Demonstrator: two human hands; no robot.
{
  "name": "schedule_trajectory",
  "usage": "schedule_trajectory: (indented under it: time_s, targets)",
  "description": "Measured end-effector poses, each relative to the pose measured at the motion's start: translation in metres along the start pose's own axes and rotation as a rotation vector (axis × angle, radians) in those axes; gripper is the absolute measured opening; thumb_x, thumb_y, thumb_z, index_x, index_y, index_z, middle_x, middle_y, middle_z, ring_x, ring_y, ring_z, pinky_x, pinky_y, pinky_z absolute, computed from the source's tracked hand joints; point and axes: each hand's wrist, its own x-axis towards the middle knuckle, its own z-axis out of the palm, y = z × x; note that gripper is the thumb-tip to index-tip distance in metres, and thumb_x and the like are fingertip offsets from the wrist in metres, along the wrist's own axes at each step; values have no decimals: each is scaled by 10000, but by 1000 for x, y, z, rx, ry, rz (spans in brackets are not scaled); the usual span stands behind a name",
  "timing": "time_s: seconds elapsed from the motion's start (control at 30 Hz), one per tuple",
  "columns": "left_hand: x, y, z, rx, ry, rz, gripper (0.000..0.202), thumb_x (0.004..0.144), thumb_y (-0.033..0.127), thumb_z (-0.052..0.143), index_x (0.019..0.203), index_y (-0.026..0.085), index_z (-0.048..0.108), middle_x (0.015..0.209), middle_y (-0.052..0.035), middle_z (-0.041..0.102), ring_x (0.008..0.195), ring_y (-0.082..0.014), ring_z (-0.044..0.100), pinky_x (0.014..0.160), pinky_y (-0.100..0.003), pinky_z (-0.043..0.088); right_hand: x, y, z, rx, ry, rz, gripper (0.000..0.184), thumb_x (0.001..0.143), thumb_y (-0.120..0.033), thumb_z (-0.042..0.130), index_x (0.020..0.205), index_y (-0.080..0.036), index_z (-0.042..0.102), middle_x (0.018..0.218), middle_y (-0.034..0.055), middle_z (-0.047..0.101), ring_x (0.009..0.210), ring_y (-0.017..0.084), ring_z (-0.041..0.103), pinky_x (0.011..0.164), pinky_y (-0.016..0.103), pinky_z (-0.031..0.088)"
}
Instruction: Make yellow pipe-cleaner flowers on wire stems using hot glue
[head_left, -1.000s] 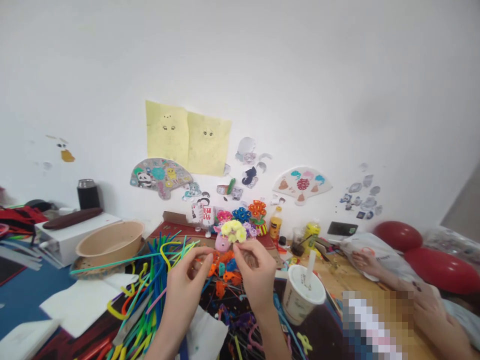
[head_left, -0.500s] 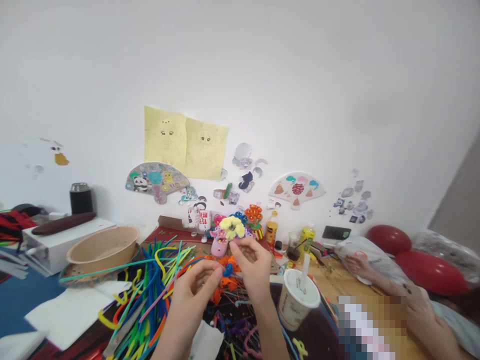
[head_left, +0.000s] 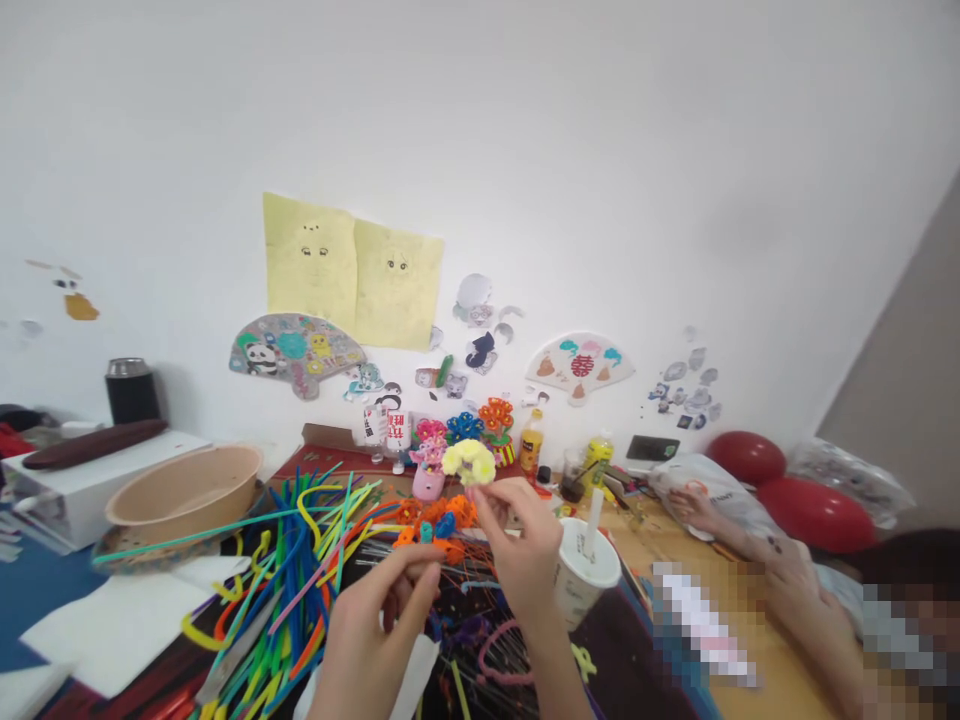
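Observation:
My right hand (head_left: pixel 521 540) pinches a pale yellow fuzzy flower (head_left: pixel 469 462) just under its petals, between thumb and fingertips. The flower is held upright above the table. Lower and to the left, my left hand (head_left: pixel 386 620) is closed with thumb and index fingertip together; whatever it may hold is too small to make out. Orange fuzzy pieces (head_left: pixel 459 512) and a blue one lie beyond the hands. A heap of coloured pipe cleaners (head_left: pixel 292 570) spreads left of my left hand.
A lidded cup with a straw (head_left: pixel 581 570) stands right of my right hand. Behind are finished flowers (head_left: pixel 495 418), a pink pot (head_left: pixel 428 482) and bottles (head_left: pixel 531 445). A beige basin (head_left: pixel 187 495) sits left. Another person's arm (head_left: pixel 750 545) reaches in at right, near red balloons (head_left: pixel 814 510).
The flower has turned in my right hand, its dark centre now out of sight. My left hand has dropped slightly away from it. The whole view has shifted a little to the right.

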Motion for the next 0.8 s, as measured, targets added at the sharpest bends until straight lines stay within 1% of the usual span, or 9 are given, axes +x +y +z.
schedule_trajectory:
  time_s: [0.07,0.1,0.13,0.2,0.3,0.4,0.57,0.7,0.8]
  targets:
    - [2,2,-3,8,82,39,273,820,433,649,994,234,718,653,15,652,535,-146,539,517,-220,456,-6,-9,-3,-95,26,-171,131,883,-118,607,816,-188,694,714,39,677,610,152,603,572,255,488]
    - [3,4,-3,2,116,57,280,817,424,651,1008,228,709,663,20,646,522,-138,527,504,-214,455,-8,-13,-4,-128,38,-248,143,891,-97,595,843,-189,694,719,40,686,620,152,621,580,250,502]
    - [3,7,-4,-8,149,77,277,814,416,653,1007,224,701,663,25,638,516,-131,522,499,-209,456,-10,-17,-5,-145,47,-302,147,894,-83,594,868,-188,694,730,43,697,638,153,641,599,248,519]
    - [3,11,-4,-23,196,125,256,808,403,666,989,223,689,637,41,613,512,-122,519,504,-199,459,-13,-24,-5,-156,53,-365,134,896,-77,608,899,-181,693,744,51,711,660,156,665,631,247,546]
    - [1,16,-5,-17,197,163,223,823,374,662,995,232,675,579,67,558,515,-117,517,515,-187,452,-17,-30,-6,-169,38,-386,110,906,-90,615,898,-170,689,743,59,718,654,152,674,630,239,557]
    - [-1,19,-7,0,158,163,203,839,347,645,1001,228,672,600,59,588,528,-119,535,517,-186,459,-20,-35,-7,-198,36,-397,110,925,-114,605,884,-169,692,733,58,724,651,149,681,642,236,557]
    - [0,19,-10,-23,148,156,181,838,313,639,998,237,671,624,59,612,555,-122,565,550,-193,482,-24,-39,-6,-190,9,-382,99,932,-123,607,911,-166,693,750,66,735,682,156,701,658,240,562]
    - [0,18,-13,-18,173,108,164,835,350,636,942,232,677,637,50,606,550,-125,556,532,-205,482,-23,-40,-6,-209,16,-407,115,942,-121,591,916,-169,693,743,66,736,667,158,704,646,249,564]
    - [-5,18,-20,27,215,66,220,851,414,620,967,234,670,707,29,646,601,-142,596,539,-222,486,-21,-42,-7,-241,29,-459,118,933,-100,600,942,-174,691,733,55,741,665,162,710,662,262,564]
